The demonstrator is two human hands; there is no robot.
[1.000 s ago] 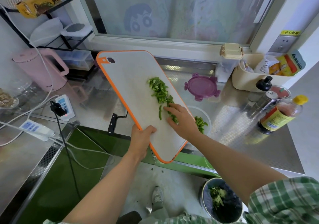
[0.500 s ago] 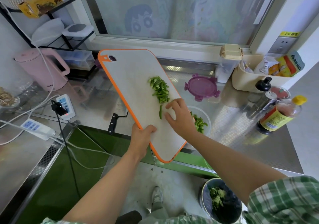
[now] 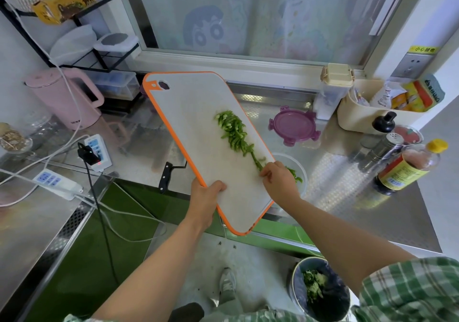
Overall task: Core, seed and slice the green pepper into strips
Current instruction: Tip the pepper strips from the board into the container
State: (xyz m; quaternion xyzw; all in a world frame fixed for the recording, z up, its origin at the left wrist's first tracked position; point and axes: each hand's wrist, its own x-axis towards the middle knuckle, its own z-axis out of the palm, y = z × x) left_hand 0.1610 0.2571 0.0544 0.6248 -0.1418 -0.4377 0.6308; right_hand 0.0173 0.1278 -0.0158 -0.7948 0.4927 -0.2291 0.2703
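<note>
Thin green pepper strips [image 3: 232,130] lined the tilted cutting board [image 3: 198,113]; left hand [image 3: 206,195] gripped it, right hand [image 3: 279,181] touched strips, grip unclear.

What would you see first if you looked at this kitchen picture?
The big white cutting board with an orange rim, tilted above the counter in the middle, gripped by the left hand. A line of green pepper strips runs down it to the right hand, which touches them above a clear bowl. A pink kettle stands at the left.
</note>
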